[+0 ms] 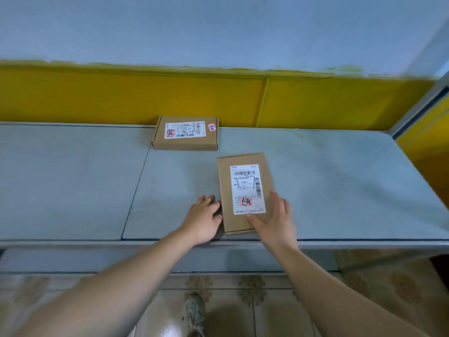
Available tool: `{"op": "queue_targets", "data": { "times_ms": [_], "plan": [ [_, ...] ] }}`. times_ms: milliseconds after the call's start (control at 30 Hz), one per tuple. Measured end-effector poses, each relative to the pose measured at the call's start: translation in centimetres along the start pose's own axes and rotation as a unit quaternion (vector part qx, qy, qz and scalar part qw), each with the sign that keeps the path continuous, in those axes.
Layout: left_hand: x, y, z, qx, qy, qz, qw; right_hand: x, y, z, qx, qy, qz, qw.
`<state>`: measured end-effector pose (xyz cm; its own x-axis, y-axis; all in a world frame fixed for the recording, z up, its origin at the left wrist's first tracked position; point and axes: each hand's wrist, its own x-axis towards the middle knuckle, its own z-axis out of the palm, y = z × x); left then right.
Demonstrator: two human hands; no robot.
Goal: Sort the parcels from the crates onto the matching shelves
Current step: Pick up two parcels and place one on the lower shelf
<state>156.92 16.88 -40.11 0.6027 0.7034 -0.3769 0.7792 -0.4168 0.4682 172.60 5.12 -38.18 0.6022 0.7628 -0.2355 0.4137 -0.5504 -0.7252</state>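
Brown flat cardboard parcel (243, 193), rectangular and bearing a white shipping label (245, 181) with barcodes and a red stamped mark (246, 201), lay just right of the frame's centre. It lay lengthwise on the pale grey shelf surface (73, 181), its near end close to the front edge. From where I stood, both of the person's bare hands were on it. The left hand (202, 221) lay on the shelf at the parcel's lower left side, fingers loosely extended and the thumb touching the cardboard edge, not wrapped around anything. The right hand (274, 220) rested over the lower right corner, thumb laid across the top just under the label and fingers stretched along the right side, spread rather than clenched.

A second brown cardboard parcel (185, 141) sat above and left of the first, in the upper middle of the frame. It was set crosswise at the back of the shelf against the yellow wall band (121, 98), well apart from the hands. It carried its own white label and a small red-bordered sticker (211, 127) near its right end.

At the bottom of the frame, patterned floor tiles (255, 300) and one grey shoe (195, 312) showed between the forearms.
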Motion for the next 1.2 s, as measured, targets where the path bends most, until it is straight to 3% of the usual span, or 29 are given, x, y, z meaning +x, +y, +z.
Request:
{"op": "queue_targets", "data": {
  "times_ms": [167,300,433,833,1200],
  "plan": [
    [-4.8,3.1,2.4,-0.207,0.078,-0.033,0.975,-3.4,1.7,-2.6,0.1,0.008,-0.001,0.995],
    [-8.7,4.2,4.6,-0.284,0.118,-0.07,0.949,-7.6,4.0,-3.7,0.123,-0.006,-0.003,0.992],
    [-12.8,3.9,6.5,-0.235,0.116,-0.067,0.963,-12.3,6.9,-3.9,0.107,-0.014,-0.007,0.994],
    [-21.2,-3.0,11.6,-0.108,-0.021,-0.05,0.993,-23.9,12.6,3.6,0.08,-0.032,0.082,0.993],
    [-18.8,-8.9,12.9,-0.057,-0.047,-0.073,0.995,-20.1,12.5,10.2,0.069,-0.082,0.093,0.99]
  ]
}}
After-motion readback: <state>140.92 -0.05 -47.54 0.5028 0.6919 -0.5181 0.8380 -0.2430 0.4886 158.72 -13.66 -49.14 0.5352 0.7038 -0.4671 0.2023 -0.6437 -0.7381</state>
